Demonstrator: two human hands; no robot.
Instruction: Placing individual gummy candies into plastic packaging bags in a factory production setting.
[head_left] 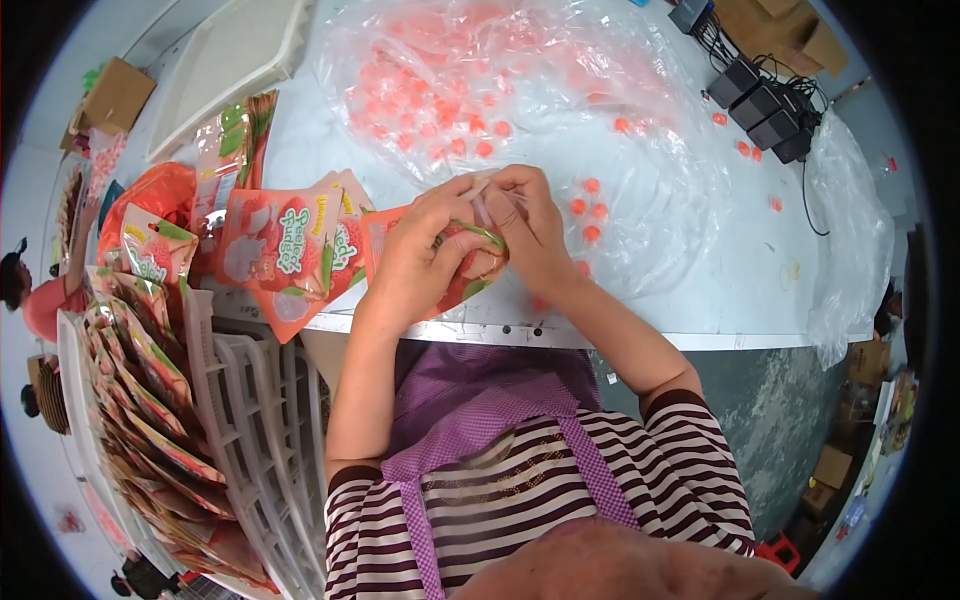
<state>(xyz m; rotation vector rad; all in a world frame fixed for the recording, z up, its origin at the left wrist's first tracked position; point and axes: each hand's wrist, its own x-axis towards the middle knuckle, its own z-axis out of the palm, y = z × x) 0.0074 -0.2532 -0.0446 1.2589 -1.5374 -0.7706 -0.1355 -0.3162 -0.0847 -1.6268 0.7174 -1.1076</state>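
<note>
Over the table's front edge, my left hand [425, 245] is closed round a pink-red candy pouch [478, 264] with green leaf print, holding it tilted. My right hand [538, 230] meets it at the pouch's upper part, fingers bent and pinched at the edge. Something pale and translucent [482, 208] shows between the fingertips; I cannot tell whether it is part of the pouch. To the left, flat pouches [270, 240] of the same print lie overlapping. Loose pink-red candies [592, 210] in clear wrapping lie just right of my right hand.
A large clear plastic sheet [640, 200] spreads over the table with many wrapped candies [430, 95] heaped on it. A white crate [225, 350] packed with pouches [150, 400] stands at the left. Black power adapters [765, 105] with cables sit far right. A white tray [235, 60] lies far left.
</note>
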